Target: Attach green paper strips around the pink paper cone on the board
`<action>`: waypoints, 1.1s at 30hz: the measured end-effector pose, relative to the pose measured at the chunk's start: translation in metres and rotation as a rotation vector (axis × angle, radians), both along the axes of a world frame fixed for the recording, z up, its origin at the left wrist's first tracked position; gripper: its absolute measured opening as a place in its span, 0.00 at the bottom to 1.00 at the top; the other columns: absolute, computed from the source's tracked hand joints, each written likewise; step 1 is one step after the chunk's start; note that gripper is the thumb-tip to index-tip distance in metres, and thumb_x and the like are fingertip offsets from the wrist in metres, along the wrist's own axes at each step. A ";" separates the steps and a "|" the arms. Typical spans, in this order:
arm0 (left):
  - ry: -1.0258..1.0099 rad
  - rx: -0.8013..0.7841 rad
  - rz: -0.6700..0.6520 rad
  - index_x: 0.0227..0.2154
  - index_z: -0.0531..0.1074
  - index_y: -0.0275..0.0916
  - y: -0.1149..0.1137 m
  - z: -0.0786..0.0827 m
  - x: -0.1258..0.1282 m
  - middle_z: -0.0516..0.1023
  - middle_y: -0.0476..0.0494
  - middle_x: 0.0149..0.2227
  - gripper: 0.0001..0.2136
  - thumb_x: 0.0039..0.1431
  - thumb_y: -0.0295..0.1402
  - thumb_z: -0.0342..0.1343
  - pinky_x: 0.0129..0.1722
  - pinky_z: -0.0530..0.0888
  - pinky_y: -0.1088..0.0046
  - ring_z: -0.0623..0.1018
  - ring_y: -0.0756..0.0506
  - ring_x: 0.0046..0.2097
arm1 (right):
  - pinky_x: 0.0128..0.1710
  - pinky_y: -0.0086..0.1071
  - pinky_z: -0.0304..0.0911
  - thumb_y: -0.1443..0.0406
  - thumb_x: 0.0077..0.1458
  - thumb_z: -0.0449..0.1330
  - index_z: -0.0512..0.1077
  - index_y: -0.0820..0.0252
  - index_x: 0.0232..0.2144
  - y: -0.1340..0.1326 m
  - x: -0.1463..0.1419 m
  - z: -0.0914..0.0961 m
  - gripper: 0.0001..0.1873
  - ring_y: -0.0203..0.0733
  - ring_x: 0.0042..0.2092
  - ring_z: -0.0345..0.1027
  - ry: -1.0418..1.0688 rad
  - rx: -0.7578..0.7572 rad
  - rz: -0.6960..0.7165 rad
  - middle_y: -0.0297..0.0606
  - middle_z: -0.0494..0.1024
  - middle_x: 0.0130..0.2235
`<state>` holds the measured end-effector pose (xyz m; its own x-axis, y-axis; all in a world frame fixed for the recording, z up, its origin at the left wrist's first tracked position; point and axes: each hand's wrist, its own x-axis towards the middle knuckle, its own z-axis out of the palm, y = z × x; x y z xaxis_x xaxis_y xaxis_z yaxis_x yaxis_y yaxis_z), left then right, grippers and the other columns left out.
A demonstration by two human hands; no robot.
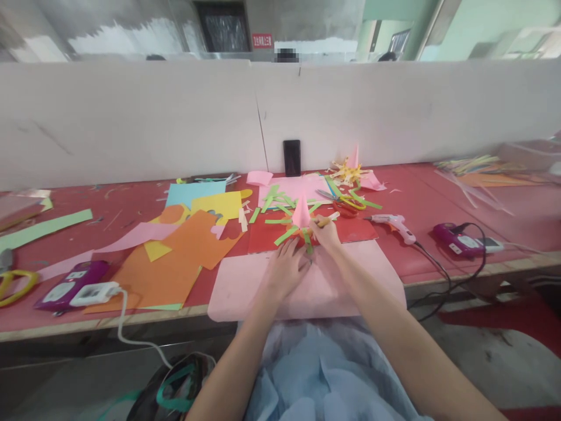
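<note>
A pink paper cone [301,213] stands upright on a red sheet [355,229], with green paper strips [286,235] spreading out from its base. My left hand [286,266] lies on a pale pink sheet [350,275] just before the cone, fingers stretched flat against the strips. My right hand [325,233] sits to the right of the cone, fingers closed in a pinch round a thin yellowish stick or strip whose tip points to the right.
A glue gun [394,224] with its cable lies to the right, beside a purple device [456,241]. Scissors [344,202] rest behind the cone. Orange [184,257], yellow and blue sheets lie left. A phone [291,158] leans on the white partition. A second cone craft [350,169] stands behind.
</note>
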<state>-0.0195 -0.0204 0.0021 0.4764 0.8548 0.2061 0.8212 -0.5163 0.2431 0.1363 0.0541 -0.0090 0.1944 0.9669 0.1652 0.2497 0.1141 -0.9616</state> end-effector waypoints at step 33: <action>-0.008 -0.014 0.006 0.54 0.65 0.41 0.002 -0.004 -0.001 0.61 0.40 0.61 0.20 0.60 0.40 0.49 0.61 0.57 0.56 0.60 0.39 0.62 | 0.20 0.27 0.52 0.60 0.44 0.53 0.51 0.54 0.15 0.001 -0.001 -0.001 0.14 0.32 0.17 0.55 -0.081 0.014 -0.084 0.25 0.58 0.13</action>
<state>-0.0204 -0.0184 -0.0022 0.4697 0.8604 0.1976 0.8223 -0.5079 0.2569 0.1356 0.0547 -0.0103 0.2600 0.9454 0.1967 0.3356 0.1026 -0.9364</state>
